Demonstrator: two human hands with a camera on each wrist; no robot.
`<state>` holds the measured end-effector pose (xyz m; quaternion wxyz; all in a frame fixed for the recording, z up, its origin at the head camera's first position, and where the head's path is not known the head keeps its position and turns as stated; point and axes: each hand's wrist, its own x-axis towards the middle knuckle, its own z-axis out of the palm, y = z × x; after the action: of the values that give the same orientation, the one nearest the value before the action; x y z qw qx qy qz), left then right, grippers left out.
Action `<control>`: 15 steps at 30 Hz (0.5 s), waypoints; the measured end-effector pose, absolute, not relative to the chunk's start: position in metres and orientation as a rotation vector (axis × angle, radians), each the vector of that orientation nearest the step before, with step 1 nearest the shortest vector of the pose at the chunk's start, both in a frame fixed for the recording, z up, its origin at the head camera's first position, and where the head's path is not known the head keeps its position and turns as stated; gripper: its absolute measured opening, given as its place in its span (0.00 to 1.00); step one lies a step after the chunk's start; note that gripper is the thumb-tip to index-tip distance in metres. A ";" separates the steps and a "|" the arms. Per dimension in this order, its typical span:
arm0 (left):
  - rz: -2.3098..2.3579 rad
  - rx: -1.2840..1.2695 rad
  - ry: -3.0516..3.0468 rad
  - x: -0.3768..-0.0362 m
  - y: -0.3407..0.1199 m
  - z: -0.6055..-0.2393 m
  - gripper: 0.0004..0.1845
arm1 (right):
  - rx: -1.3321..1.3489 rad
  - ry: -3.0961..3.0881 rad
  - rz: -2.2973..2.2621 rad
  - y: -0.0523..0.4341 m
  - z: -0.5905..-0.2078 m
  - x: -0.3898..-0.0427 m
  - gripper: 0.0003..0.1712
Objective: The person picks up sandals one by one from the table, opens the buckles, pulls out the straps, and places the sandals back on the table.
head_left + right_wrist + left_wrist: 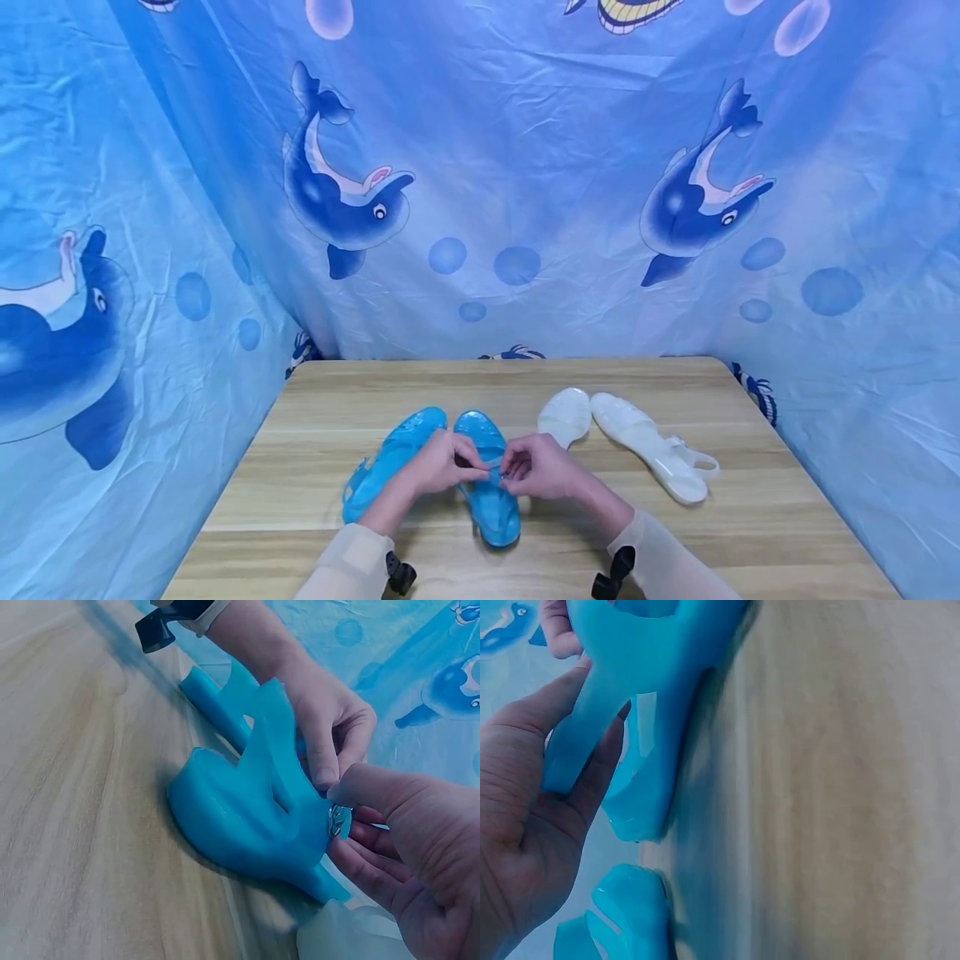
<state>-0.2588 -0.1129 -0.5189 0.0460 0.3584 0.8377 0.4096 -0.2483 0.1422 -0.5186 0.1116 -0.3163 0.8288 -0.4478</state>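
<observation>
We see both hands meeting over a blue jelly sandal that lies on the wooden tabletop, toe pointing away from the person and heel toward the near edge. The left hand comes in from the left and pinches the sandal's strap between thumb and fingers; the left wrist view shows the blue strap held against the curled fingers. The right hand comes in from the right and pinches the other end of the same strap, where the right wrist view shows a small metal buckle caught between its thumb and fingertips. The two hands are close together, almost touching, with the strap lifted between them above the middle of the sandal. A second blue sandal lies just beside the first, on its left, partly under the left hand and wrist. Further right, well apart from the hands, a pair of white translucent sandals lies on the tabletop. A blue curtain printed with dolphins hangs behind and around the tabletop.
</observation>
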 end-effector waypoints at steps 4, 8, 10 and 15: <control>1.248 1.097 2.575 -0.258 -0.113 -0.521 0.03 | -0.948 2.453 -1.317 0.142 -0.520 -0.248 0.08; 1.195 1.091 2.632 -0.255 -0.109 -0.521 0.05 | -0.967 2.445 -1.318 0.142 -0.519 -0.249 0.06; 1.205 1.096 2.615 -0.254 -0.107 -0.522 0.06 | -0.968 2.433 -1.318 0.143 -0.519 -0.249 0.05; 1.252 1.168 2.578 -0.252 -0.103 -0.525 0.04 | -0.974 2.419 -1.322 0.144 -0.518 -0.249 0.04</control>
<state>-0.2525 -0.1034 -0.5253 0.0232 0.3774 0.8328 0.4044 -0.2486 0.1442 -0.5181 0.1088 -0.3311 0.8225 -0.4495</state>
